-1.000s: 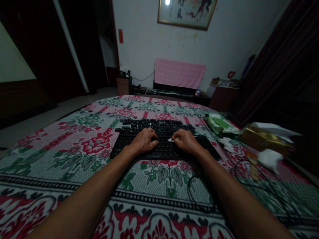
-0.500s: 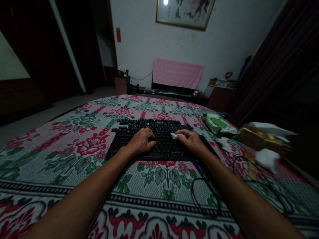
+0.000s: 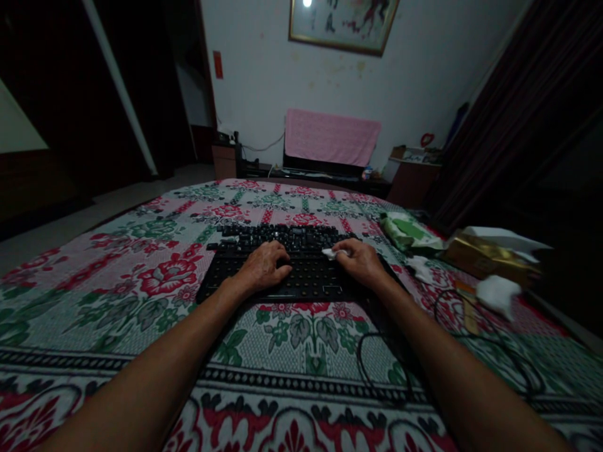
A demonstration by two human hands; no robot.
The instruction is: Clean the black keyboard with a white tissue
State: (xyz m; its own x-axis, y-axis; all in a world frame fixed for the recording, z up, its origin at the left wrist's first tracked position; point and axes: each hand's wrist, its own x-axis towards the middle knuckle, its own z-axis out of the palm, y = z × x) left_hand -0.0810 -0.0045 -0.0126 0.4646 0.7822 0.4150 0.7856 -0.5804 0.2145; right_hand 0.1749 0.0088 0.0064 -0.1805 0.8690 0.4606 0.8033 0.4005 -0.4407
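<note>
A black keyboard (image 3: 301, 276) lies on a bed with a red and green flowered cover (image 3: 155, 276). A heap of loose black keycaps (image 3: 277, 236) sits along its far edge. My left hand (image 3: 264, 267) rests on the keyboard's left half, fingers curled down onto it. My right hand (image 3: 360, 260) is closed on a small white wipe (image 3: 331, 253) and presses it against the keyboard's upper middle.
A green wipes packet (image 3: 407, 231) lies right of the keyboard. Further right are a gold box (image 3: 487, 258), crumpled white tissues (image 3: 492, 294) and a black cable (image 3: 471, 339) looping over the cover. A pink cloth (image 3: 332, 136) hangs at the far wall.
My right hand with the wipe has slid from the keyboard's middle up toward the far edge. The left hand has stayed put; the view has shifted a little.
</note>
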